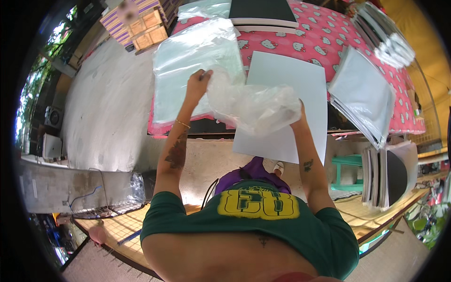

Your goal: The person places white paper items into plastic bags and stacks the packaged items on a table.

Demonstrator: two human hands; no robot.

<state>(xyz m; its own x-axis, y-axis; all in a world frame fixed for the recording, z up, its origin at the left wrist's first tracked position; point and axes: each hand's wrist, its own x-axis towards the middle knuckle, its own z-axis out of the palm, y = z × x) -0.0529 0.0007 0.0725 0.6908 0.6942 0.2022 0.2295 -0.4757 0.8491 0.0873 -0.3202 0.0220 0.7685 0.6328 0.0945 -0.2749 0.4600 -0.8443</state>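
Holds crumpled, translucent plastic film (258, 107) in left hand (198, 85) and right hand (299, 116) over pink-clothed table's (304, 46) near edge, apparently unfolding, needing even spreading.

White sheet (286, 68): crumpled plastic (258, 108) partly obstructs.
Pink tablecloth (324, 35): passable between 2 obstacles, black board (260, 9) and wrapped stack (364, 87).

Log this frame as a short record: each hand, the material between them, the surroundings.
left hand: gripping the left end of the clear plastic
right hand: at the plastic's right end, grip mostly hidden
below plastic: large pale sheet, overhanging the near edge of the pink patterned tablecloth
left side: plastic-covered stack
right side: plastic-wrapped pile
far side: black-topped stack
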